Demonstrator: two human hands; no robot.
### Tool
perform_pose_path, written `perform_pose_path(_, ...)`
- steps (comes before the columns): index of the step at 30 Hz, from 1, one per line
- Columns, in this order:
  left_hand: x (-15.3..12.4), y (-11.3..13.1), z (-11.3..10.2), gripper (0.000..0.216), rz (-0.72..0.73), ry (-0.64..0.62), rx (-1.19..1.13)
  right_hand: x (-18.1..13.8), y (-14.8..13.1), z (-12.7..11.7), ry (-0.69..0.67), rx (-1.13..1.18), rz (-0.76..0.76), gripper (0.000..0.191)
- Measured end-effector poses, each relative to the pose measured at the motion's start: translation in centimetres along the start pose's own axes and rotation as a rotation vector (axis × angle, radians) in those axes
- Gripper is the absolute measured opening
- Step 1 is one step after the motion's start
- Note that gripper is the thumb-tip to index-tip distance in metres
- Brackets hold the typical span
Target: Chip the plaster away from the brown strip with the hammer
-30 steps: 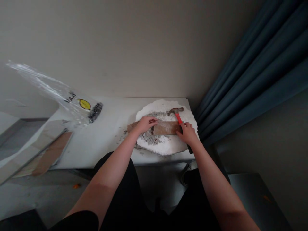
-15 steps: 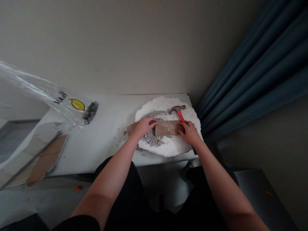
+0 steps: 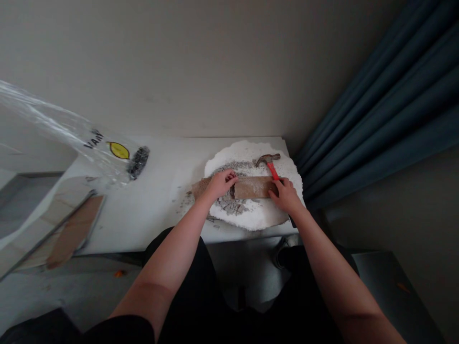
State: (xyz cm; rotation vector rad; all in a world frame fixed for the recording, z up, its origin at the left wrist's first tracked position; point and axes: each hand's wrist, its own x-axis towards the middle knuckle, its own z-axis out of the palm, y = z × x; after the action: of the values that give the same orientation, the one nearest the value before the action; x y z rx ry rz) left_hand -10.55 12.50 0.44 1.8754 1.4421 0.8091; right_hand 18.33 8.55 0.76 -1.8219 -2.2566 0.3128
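Observation:
A brown tile point(image 3: 253, 187) lies across a round white foam slab point(image 3: 258, 217) on the white table point(image 3: 154, 210). Grey rubble point(image 3: 233, 206) is heaped at the tile's broken left part. My left hand point(image 3: 219, 184) rests on that left end, fingers curled down onto the piece. My right hand point(image 3: 287, 196) grips the tile's right end, fingers closed on it. A hammer point(image 3: 269, 164) with a red handle lies on the slab just behind the tile, by my right hand, its head pointing away from me.
A clear plastic bag point(image 3: 107, 153) with a yellow label lies on the table's left part. More brown tiles point(image 3: 73, 231) lean at the far left. Blue curtain point(image 3: 376, 110) hangs at the right, a plain wall behind. My dark-clothed legs sit below the table edge.
Both hands stay on the tile. The tile's right piece has shifted a little with my right hand, and the view has drifted slightly.

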Motion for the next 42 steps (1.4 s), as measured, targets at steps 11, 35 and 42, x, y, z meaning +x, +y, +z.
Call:
perform_pose_path(11,0.2,0.1,-0.1,0.019,0.047,0.012,0.115,0.1,0.1,0.0,-0.021,-0.011,0.011,0.049)
perform_pose_path(35,0.2,0.0,0.1,0.019,0.048,0.002,0.124,0.1,-0.2,-0.3,-0.035,-0.006,0.015,0.049)
perform_pose_path(42,0.1,0.0,0.3,0.019,0.089,-0.010,0.189,-0.2,-0.8,-1.7,0.003,-0.100,0.069,0.053)
